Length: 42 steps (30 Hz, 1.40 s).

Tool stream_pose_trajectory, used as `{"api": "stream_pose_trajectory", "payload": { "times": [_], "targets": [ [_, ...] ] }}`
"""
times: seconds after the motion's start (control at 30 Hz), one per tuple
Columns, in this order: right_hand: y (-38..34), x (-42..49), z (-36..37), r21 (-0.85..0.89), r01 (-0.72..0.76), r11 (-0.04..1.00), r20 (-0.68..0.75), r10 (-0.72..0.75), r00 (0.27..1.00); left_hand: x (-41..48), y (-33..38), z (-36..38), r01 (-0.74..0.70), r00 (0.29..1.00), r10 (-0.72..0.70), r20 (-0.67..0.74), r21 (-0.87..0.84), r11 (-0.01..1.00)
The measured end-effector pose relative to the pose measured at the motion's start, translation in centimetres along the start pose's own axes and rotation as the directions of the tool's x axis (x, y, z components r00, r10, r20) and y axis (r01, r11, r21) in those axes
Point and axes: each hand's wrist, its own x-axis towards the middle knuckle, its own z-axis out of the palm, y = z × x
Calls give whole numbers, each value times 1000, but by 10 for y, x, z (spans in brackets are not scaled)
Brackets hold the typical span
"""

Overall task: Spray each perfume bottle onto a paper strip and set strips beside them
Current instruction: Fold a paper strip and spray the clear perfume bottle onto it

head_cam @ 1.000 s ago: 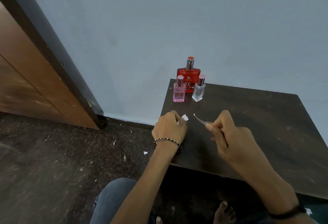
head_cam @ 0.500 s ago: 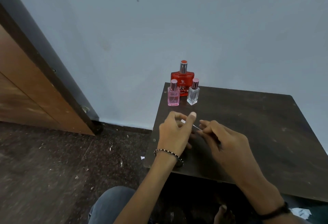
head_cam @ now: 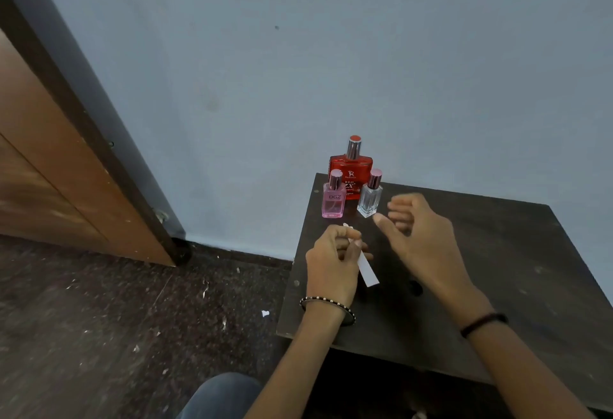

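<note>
My left grip [head_cam: 331, 262] pinches the paper strip [head_cam: 366, 269]; the clear bottle [head_cam: 370, 198] stands just ahead-left of my loose, empty right grip [head_cam: 421, 236].

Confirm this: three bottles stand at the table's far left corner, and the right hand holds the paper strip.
Wrong hand. The head view shows the left hand holding the strip; the right hand holds nothing. The three bottles do stand at the table's far left corner.
</note>
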Motion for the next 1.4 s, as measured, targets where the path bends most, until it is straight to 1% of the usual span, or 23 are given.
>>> {"api": "stream_pose_trajectory", "payload": {
  "times": [0.1,0.17,0.3,0.43,0.5,0.53,0.6,0.67,0.73,0.8,0.83,0.9,0.97,1.03,1.1,1.17,1.27,1.4],
  "targets": [
    [2,30,23,26,-88,996,44,87,995,0,-2,1,-23,1000,23,-13,40,999],
    [8,41,36,54,-106,993,32,105,994,1,-2,0,-41,999,43,-34,51,998],
    [13,43,44,56,-41,998,-15,42,999,2,-2,-1,-55,998,58,-28,82,995],
    [13,24,28,101,5,995,-27,-2,1000,2,1,-1,-83,996,88,-34,118,990],
    [15,7,14,192,-20,981,-46,29,999,4,4,-2,-113,993,118,-29,135,984],
    [16,-2,5,282,-56,958,-42,71,997,6,6,0,-130,991,134,-15,151,980],
    [14,-12,-10,496,-155,855,32,160,987,13,13,7,-175,984,170,44,210,962],
    [10,-16,-21,568,-226,791,88,214,973,20,23,20,-202,977,175,126,247,948],
    [9,-15,-27,613,-294,733,125,278,952,25,33,36,-182,973,154,173,164,969],
    [9,-13,-31,637,-405,656,205,362,909,26,37,49,-98,979,94,180,15,995],
    [12,-12,-32,598,-433,675,235,369,899,26,37,52,-73,979,79,186,-41,996],
    [22,-13,-35,531,-395,750,248,308,919,28,35,60,-80,969,102,225,-107,991],
    [28,-17,-38,533,-307,788,258,194,946,30,35,64,-79,959,119,258,-160,984],
    [29,-20,-40,537,-257,804,262,131,956,34,39,66,-47,951,114,286,-230,972],
    [31,-21,-41,556,-227,800,254,96,962,36,42,67,30,947,75,313,-317,948],
    [35,-22,-42,548,-227,805,267,88,960,40,41,66,100,951,27,309,-389,916],
    [39,-25,-46,535,-256,805,287,111,951,44,40,63,166,960,-46,274,-430,887],
    [41,-29,-55,610,-293,736,261,163,951,44,39,64,253,952,-127,279,-479,841]
  ]
}}
